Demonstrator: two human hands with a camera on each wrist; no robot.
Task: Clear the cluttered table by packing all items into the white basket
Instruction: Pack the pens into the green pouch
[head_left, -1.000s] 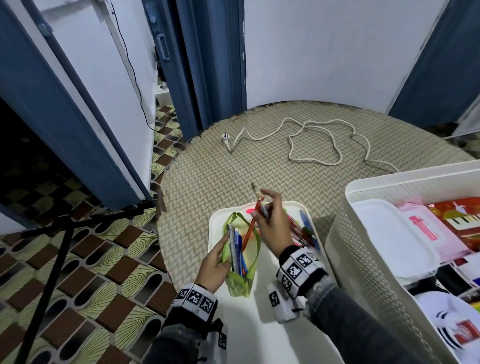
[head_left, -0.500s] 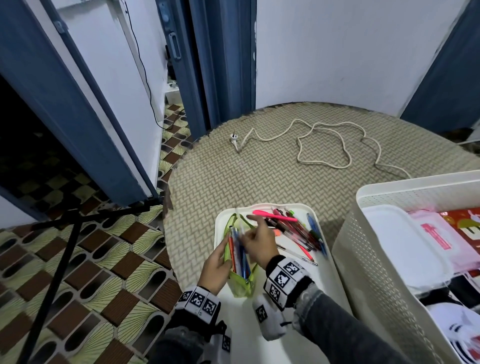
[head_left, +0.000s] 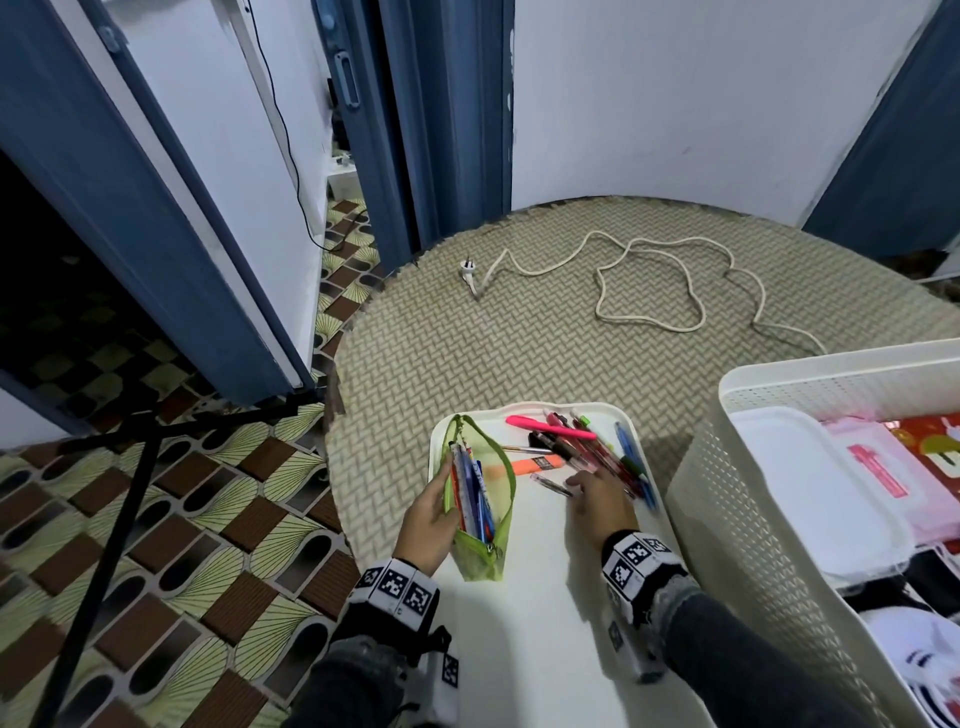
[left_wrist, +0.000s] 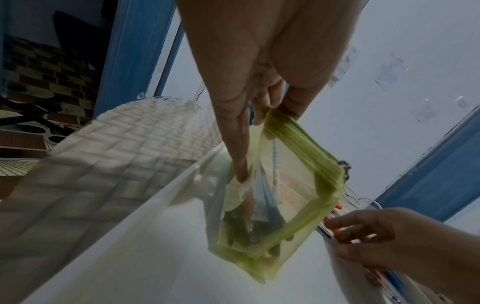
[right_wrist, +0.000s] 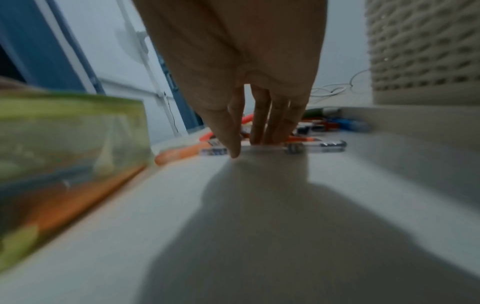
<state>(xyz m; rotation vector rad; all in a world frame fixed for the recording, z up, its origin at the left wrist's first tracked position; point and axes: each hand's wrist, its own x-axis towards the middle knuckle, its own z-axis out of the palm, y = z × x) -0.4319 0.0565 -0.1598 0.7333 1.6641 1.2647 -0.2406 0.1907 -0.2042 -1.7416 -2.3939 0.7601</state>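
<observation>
While the left hand (head_left: 428, 522) pinched one lip of the translucent green mesh pencil pouch (head_left: 480, 499) to hold its mouth wide, the right hand (head_left: 602, 501) lay flat and relaxed, its fingertips (right_wrist: 262, 139) pressing down on a clear-barrelled pen (head_left: 551, 486) without yet curling round it. Inside the pouch, between the two hands, several pens already stood packed. Just beyond the right hand lay a loose heap of plastic pens (head_left: 597, 452), with a pink highlighter (head_left: 548, 427) and an orange marker (head_left: 535, 465) beside it, all on the smooth white rounded tray (head_left: 545, 597) under both wrists.

Judging by this, the packing was partly done: the tall white perforated plastic basket (head_left: 727, 509), just right of the right hand, already held a white lid and pink packets, while the loose pens, the pouch and the tray remained outside it. Far beyond the hands a thin white power cord (head_left: 649, 270) with its plug lay looped on the woven, herringbone-textured bench (head_left: 467, 353), also unpacked.
</observation>
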